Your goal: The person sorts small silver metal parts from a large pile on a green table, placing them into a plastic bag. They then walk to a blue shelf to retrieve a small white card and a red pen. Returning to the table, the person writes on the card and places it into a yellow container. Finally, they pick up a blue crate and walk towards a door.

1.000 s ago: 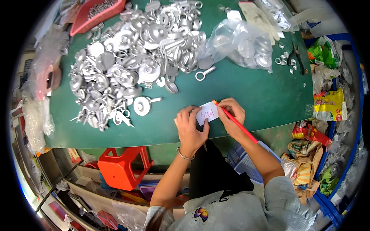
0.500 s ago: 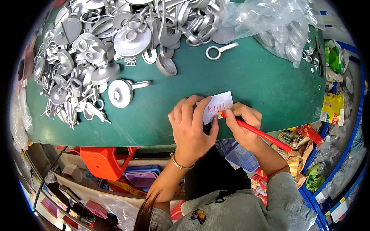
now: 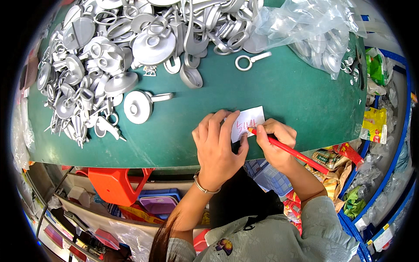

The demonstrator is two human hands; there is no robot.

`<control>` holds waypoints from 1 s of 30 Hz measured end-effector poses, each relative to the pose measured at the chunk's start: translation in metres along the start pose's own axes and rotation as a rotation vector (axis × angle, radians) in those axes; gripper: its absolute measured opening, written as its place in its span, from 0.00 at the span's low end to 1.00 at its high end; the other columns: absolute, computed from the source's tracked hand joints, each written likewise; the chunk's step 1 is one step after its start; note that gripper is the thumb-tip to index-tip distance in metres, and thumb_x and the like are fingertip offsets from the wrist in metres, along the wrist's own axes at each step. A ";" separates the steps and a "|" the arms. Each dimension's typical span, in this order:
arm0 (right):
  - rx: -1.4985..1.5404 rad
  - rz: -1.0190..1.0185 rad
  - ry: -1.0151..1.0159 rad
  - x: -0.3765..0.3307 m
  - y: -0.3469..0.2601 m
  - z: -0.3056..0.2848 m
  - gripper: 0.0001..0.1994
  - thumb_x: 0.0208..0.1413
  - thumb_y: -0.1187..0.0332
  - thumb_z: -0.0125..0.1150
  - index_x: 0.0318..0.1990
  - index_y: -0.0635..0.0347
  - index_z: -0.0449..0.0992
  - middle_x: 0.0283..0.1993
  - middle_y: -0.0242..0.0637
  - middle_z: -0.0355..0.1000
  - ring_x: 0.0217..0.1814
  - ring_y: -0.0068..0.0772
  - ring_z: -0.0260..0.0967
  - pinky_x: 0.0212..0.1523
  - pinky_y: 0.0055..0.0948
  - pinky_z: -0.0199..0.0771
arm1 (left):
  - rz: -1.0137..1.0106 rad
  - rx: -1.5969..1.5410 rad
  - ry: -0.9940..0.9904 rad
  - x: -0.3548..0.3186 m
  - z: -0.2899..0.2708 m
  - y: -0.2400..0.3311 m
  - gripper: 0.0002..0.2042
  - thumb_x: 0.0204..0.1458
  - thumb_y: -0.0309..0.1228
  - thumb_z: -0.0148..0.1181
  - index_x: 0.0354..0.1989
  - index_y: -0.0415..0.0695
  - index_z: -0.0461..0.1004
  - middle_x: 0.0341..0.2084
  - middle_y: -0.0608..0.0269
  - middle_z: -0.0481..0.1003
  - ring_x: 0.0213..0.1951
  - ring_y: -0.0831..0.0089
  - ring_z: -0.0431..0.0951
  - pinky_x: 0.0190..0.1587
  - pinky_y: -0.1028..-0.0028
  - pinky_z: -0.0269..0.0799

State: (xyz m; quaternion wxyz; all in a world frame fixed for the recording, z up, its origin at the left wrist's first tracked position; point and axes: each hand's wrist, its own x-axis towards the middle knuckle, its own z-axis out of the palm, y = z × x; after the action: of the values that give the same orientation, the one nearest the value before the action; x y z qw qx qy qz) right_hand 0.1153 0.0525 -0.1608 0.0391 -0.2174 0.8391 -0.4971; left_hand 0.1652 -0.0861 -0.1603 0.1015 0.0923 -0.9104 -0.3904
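A small white paper slip with red handwriting lies on the green table near its front edge. My left hand holds the slip by its left side, with the thumb at its lower edge and the fingers over its upper left corner. In my right hand is a red pencil, gripped near its point. The tip touches the slip, or is very close to it, beside the red marks. The pencil's long end slants down to the right past my wrist.
Grey metal parts form a large pile on the green table at the far left. A ring-ended part lies alone beyond the slip. A clear plastic bag of parts sits far right. Below the table's edge is a red stool.
My view has shifted slightly. Both hands keep their hold; the pencil tip has moved slightly right and down relative to the view, still at the red marks.
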 end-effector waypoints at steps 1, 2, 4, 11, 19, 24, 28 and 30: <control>-0.017 -0.008 0.000 0.000 0.000 0.000 0.09 0.43 0.84 0.56 0.18 0.65 0.63 0.16 0.38 0.65 0.13 0.27 0.61 0.15 0.23 0.59 | 0.002 0.000 0.000 0.000 0.000 0.000 0.26 0.30 0.25 0.63 0.44 0.44 0.67 0.39 0.60 0.67 0.42 0.61 0.65 0.43 0.67 0.56; -0.017 -0.010 0.016 0.001 0.000 0.001 0.10 0.42 0.83 0.57 0.17 0.65 0.62 0.15 0.38 0.63 0.12 0.29 0.60 0.14 0.24 0.58 | 0.004 0.000 -0.001 0.001 -0.001 0.000 0.26 0.30 0.25 0.63 0.44 0.44 0.67 0.39 0.59 0.67 0.42 0.61 0.65 0.43 0.67 0.56; -0.016 -0.013 0.048 0.003 -0.001 0.004 0.12 0.39 0.82 0.59 0.15 0.64 0.61 0.12 0.38 0.59 0.10 0.33 0.58 0.13 0.26 0.56 | 0.000 -0.001 -0.008 0.001 -0.002 0.001 0.26 0.30 0.25 0.63 0.44 0.44 0.67 0.39 0.59 0.67 0.42 0.61 0.65 0.43 0.67 0.56; -0.039 -0.018 -0.026 0.001 0.000 -0.001 0.10 0.44 0.83 0.56 0.18 0.65 0.62 0.16 0.37 0.65 0.14 0.27 0.61 0.15 0.22 0.58 | 0.000 -0.004 0.002 0.002 -0.001 0.000 0.26 0.30 0.25 0.63 0.44 0.44 0.67 0.39 0.59 0.67 0.42 0.61 0.65 0.43 0.67 0.56; 0.185 0.127 0.142 0.000 -0.001 -0.001 0.11 0.44 0.82 0.57 0.17 0.65 0.61 0.14 0.35 0.64 0.13 0.20 0.56 0.14 0.21 0.55 | 0.002 -0.009 -0.011 0.003 -0.004 0.003 0.25 0.30 0.25 0.63 0.44 0.44 0.67 0.39 0.60 0.66 0.42 0.62 0.65 0.43 0.67 0.56; 0.217 0.178 0.181 -0.005 0.002 0.001 0.11 0.48 0.80 0.55 0.18 0.65 0.61 0.14 0.31 0.61 0.15 0.14 0.54 0.15 0.17 0.53 | 0.008 -0.003 0.003 0.001 -0.005 0.005 0.25 0.30 0.26 0.64 0.44 0.45 0.67 0.39 0.60 0.66 0.43 0.61 0.65 0.43 0.67 0.56; 0.313 0.232 0.271 -0.005 0.003 0.002 0.11 0.50 0.78 0.55 0.19 0.65 0.62 0.14 0.30 0.62 0.15 0.13 0.54 0.15 0.17 0.53 | 0.012 -0.006 0.019 0.001 -0.007 0.010 0.25 0.31 0.26 0.63 0.44 0.44 0.66 0.39 0.57 0.66 0.43 0.59 0.64 0.43 0.66 0.57; 0.302 0.213 0.284 -0.006 0.003 0.001 0.10 0.51 0.76 0.55 0.20 0.65 0.63 0.15 0.30 0.63 0.15 0.13 0.54 0.15 0.17 0.53 | 0.017 -0.020 0.037 0.001 -0.009 0.012 0.25 0.32 0.26 0.62 0.44 0.43 0.66 0.39 0.55 0.66 0.43 0.58 0.64 0.44 0.66 0.57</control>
State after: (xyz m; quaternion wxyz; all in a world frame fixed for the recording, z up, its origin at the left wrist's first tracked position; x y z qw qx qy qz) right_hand 0.1196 0.0552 -0.1647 0.0052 -0.0472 0.7704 -0.6358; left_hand 0.1653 -0.0843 -0.1454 0.1225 0.0907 -0.9051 -0.3970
